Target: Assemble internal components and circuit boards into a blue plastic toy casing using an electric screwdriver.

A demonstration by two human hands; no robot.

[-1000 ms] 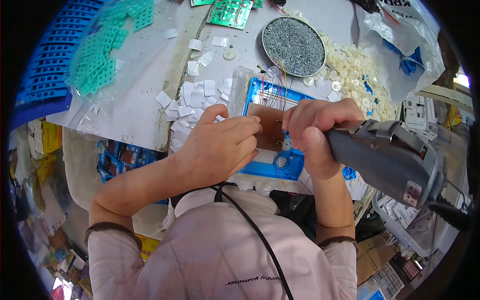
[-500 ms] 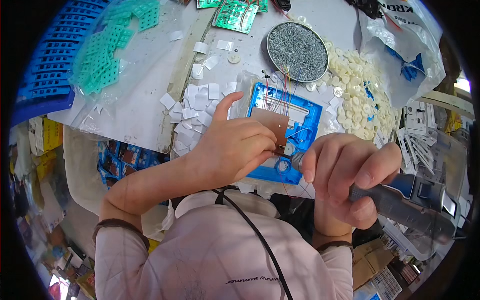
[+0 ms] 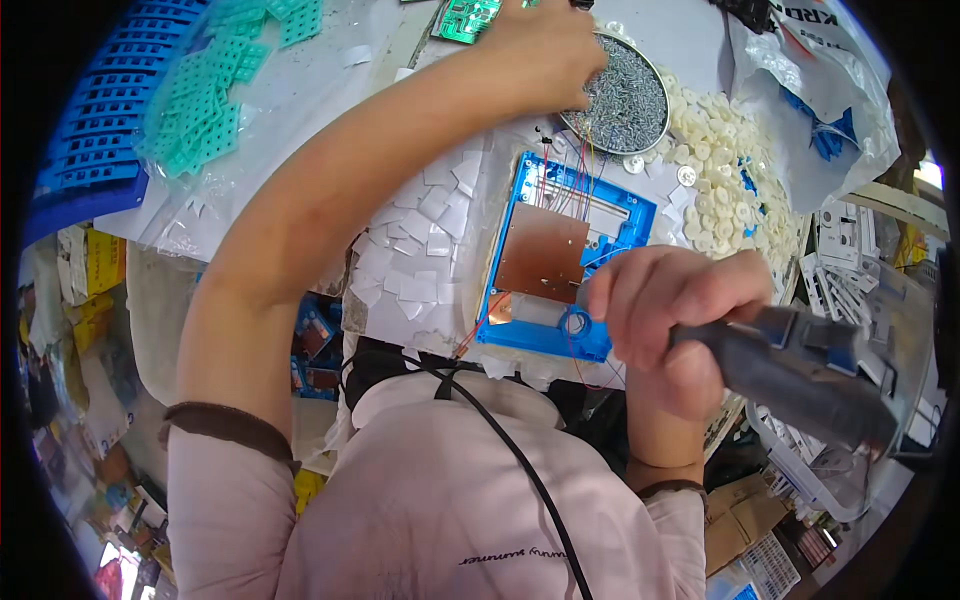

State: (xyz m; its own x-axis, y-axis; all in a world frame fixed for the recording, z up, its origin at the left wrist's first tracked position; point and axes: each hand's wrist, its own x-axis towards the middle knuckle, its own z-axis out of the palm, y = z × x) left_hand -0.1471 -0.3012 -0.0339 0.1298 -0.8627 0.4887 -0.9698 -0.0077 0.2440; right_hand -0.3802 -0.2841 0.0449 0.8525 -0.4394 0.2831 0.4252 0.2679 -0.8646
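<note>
The person's left hand is reaching far forward, its fingers dipping into a round metal dish of small grey screws at the far side of the cluttered worktop; whether the fingertips are pinching a screw cannot be told, since they are lying curled over the pile. The right hand is closing in a fist around the grip of a dark grey electric screwdriver, which is pointing out to the right and toward the lower edge.

A blue rectangular plastic frame with a copper-coloured square plate set in it is lying between the two hands: just to the left of the right hand, whose knuckles are overlapping its near right corner, and well nearer the body than the left hand, just below the screw dish. Thin coloured wires are running across the frame's far end.

A heap of cream-white round plastic discs is lying right of the frame, beyond the right hand. White paper squares are scattered left of the frame, under the left forearm. Teal plastic pieces and a blue ribbed tray are lying well to the left of that forearm.
</note>
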